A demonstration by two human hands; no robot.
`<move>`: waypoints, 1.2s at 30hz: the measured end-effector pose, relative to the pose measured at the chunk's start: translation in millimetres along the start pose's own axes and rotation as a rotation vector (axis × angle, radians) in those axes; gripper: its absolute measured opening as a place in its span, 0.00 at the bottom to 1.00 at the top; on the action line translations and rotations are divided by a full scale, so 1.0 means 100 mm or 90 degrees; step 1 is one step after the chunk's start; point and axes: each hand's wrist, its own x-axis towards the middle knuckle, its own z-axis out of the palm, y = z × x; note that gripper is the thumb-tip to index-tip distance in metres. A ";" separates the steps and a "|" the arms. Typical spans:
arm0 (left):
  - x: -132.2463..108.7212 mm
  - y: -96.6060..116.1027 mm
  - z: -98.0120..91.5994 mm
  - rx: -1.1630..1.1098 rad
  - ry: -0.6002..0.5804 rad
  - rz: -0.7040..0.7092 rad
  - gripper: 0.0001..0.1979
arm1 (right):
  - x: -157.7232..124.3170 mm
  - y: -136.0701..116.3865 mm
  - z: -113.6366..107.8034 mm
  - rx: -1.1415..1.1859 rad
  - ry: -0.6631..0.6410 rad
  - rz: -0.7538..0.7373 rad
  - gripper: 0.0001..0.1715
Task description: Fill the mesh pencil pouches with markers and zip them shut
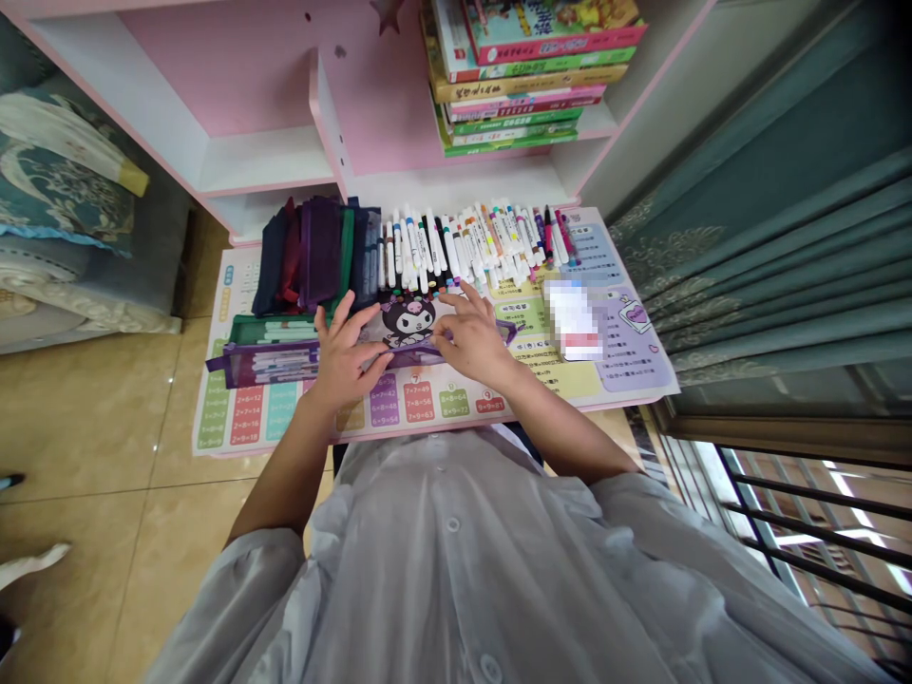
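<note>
Left hand (349,351) has its fingers spread over the purple mesh pouch (275,365), thumb and index close together at its edge; can't tell if it's actually gripping. Right hand (474,337) has thumb and finger pinched on that same pouch's edge.

Reading material: the desk mat (641,366) under both is covered in times tables, and 7×7=49, 8×8=64 and 9×9=81 are legible just on the near side of the hands. Book stack (531,85) well beyond the right hand has Chinese titles, mostly too small to make out. Pixelated rectangle (574,323) to the right of that hand: unreadable.

So the pouch runs beneath both hands, pens showing inside to the left of the left hand. Hands hide its middle.

Around them: pink-and-white shelf unit (263,161) beyond, piled pouches (320,252) past the left hand, green pouch (246,330) just beside it, loose markers (463,242) beyond the right, cartoon face (408,321) between.
</note>
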 end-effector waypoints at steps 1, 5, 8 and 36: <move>0.00 0.00 0.00 0.001 0.003 0.002 0.18 | 0.00 0.01 0.00 -0.001 0.002 0.001 0.10; -0.01 0.00 0.00 0.008 0.022 0.017 0.17 | -0.01 0.02 -0.02 -0.002 -0.005 0.012 0.10; -0.01 0.00 0.01 0.011 0.024 0.022 0.17 | -0.02 0.02 -0.03 -0.003 -0.006 0.016 0.09; -0.01 -0.01 0.02 -0.002 0.010 -0.011 0.18 | -0.05 0.24 -0.08 -0.017 0.040 0.016 0.10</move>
